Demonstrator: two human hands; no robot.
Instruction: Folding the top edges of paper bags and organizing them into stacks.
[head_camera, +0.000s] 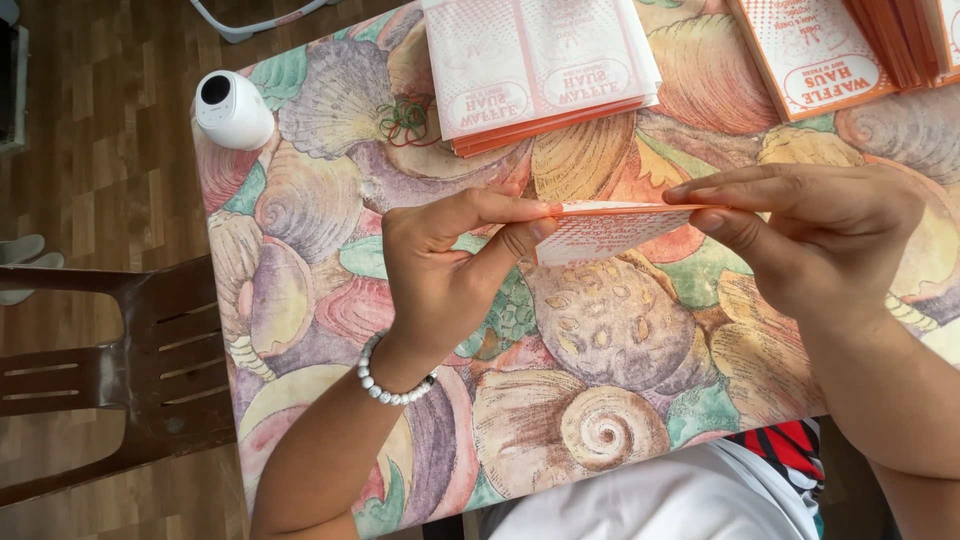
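Note:
A flat orange-and-white paper packet (610, 226) is held just above the table between both hands. My left hand (450, 270) pinches its left end with thumb and fingers; a white bead bracelet circles that wrist. At the packet's right end my right hand (810, 235) grips it between thumb and fingers. The packet is nearly edge-on to the camera, its printed underside partly showing.
The table wears a seashell-patterned cloth (320, 200). A stack of flat orange-and-white packets (535, 65) lies at the back, more packets (850, 45) at back right. Rubber bands (405, 120) and a small white camera (232, 108) sit at back left. A brown chair (120, 370) stands left.

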